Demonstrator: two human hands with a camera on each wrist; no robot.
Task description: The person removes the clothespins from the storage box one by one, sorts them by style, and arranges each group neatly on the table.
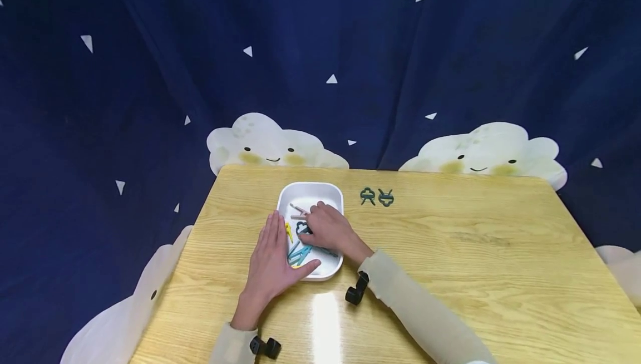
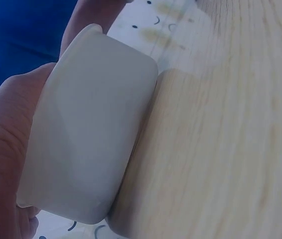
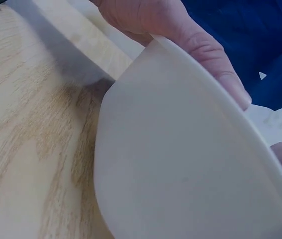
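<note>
A white tray (image 1: 310, 188) on the table holds several small clips. Among them are a yellow clip (image 1: 289, 232), teal clips (image 1: 302, 255), a pale pink clip (image 1: 299, 217) and a dark green cloud-shaped clip (image 1: 301, 227). My left hand (image 1: 270, 258) lies with straight fingers along the tray's left rim, its thumb stretched across the front corner. Over the right rim, my right hand (image 1: 328, 227) reaches into the tray with bent fingers, thumb beside the dark green clip. Its fingertips are hidden, so I cannot tell whether it grips anything. Both wrist views show mostly the tray's outer walls.
Two dark green cloud-shaped clips (image 1: 376, 197) lie side by side on the wooden table (image 1: 476, 252), right of the tray near the far edge. A dark blue curtain (image 1: 320, 47) with white triangles and clouds hangs behind the table.
</note>
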